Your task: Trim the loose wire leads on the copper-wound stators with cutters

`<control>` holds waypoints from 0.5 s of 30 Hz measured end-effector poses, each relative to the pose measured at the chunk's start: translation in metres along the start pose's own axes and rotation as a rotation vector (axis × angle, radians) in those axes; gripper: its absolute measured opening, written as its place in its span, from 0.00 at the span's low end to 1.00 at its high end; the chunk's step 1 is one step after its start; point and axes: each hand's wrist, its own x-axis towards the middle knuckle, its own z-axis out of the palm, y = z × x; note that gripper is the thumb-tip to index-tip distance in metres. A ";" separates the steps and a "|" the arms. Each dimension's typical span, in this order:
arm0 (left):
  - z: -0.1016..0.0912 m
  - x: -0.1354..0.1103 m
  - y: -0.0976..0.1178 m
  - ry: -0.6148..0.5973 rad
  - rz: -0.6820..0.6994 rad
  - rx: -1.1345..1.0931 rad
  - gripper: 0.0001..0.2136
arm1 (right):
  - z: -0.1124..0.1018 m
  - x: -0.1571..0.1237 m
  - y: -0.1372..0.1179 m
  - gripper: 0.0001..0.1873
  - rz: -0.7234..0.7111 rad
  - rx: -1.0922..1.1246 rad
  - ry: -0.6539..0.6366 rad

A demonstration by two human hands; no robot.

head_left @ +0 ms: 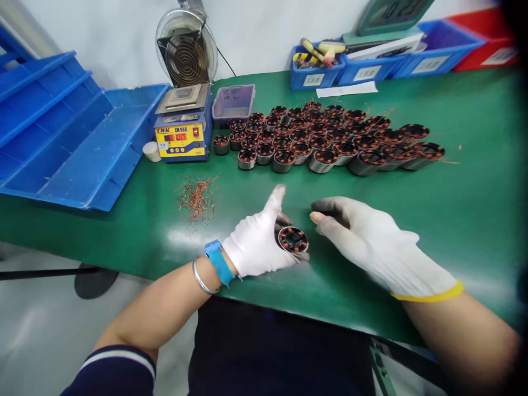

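My left hand [258, 242], in a white glove with a blue wrist strap, is wrapped round a small round motor stator [292, 240] with copper windings, held just above the green table [454, 209]. My right hand [371, 239], also gloved in white, hovers close to the stator's right, with the thumb and fingers curled together in a pinch; what it pinches is too small to make out. Several more stators [325, 137] stand in rows further back on the table.
A pile of cut copper wire bits [198, 198] lies to the left. Behind it stand a yellow and blue solder pot [183, 129], a small fan [186, 49] and a clear purple box [233, 103]. Blue trays [66, 132] sit at far left, blue bins [367, 60] at the back.
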 end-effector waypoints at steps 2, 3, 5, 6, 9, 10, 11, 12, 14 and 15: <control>0.002 0.000 -0.002 0.014 -0.003 -0.049 0.64 | 0.004 0.000 -0.010 0.25 -0.045 0.107 -0.054; 0.002 0.000 -0.004 0.019 0.002 -0.070 0.66 | 0.006 0.000 -0.016 0.23 -0.087 0.173 -0.089; 0.003 0.001 -0.005 0.011 0.023 -0.096 0.67 | 0.012 0.000 -0.023 0.16 -0.166 0.324 -0.145; 0.003 0.002 -0.006 0.000 0.029 -0.093 0.66 | 0.014 0.000 -0.024 0.15 -0.183 0.387 -0.160; 0.000 0.003 -0.004 -0.043 0.037 -0.022 0.62 | 0.014 -0.006 -0.016 0.14 -0.104 0.341 -0.096; -0.001 0.003 -0.003 -0.056 0.040 0.009 0.60 | 0.013 -0.009 -0.011 0.14 -0.062 0.270 -0.054; -0.003 0.003 -0.001 -0.068 0.044 0.036 0.59 | 0.012 -0.013 -0.006 0.14 -0.037 0.197 -0.019; -0.004 0.003 0.001 -0.084 0.050 0.057 0.58 | 0.012 -0.017 0.000 0.14 -0.034 0.134 0.003; -0.005 0.003 0.003 -0.110 0.060 0.088 0.58 | 0.012 -0.024 0.009 0.14 -0.069 0.053 0.010; -0.006 0.003 0.003 -0.115 0.065 0.100 0.58 | 0.012 -0.027 0.012 0.14 -0.095 0.026 0.000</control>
